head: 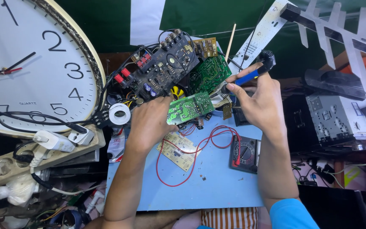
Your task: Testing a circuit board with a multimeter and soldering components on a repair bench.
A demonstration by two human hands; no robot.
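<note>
My left hand (150, 123) grips a small green circuit board (190, 107) by its left edge, holding it tilted above the blue mat (217, 182). To the right, my right hand (259, 99) is closed around a blue-handled soldering iron (250, 75), whose black cord end points up and right and whose tip points down toward the board's right edge. A beige circuit board (178, 151) lies flat on the mat below the left hand, with a red wire (200, 146) looped over it.
A black multimeter (245, 153) sits on the mat's right side. Behind the hands lie a black board (159, 70) and a green board (210, 73). A large wall clock (26, 63) fills the left, above a power strip (5, 167). Car stereo chassis (339, 116) at right.
</note>
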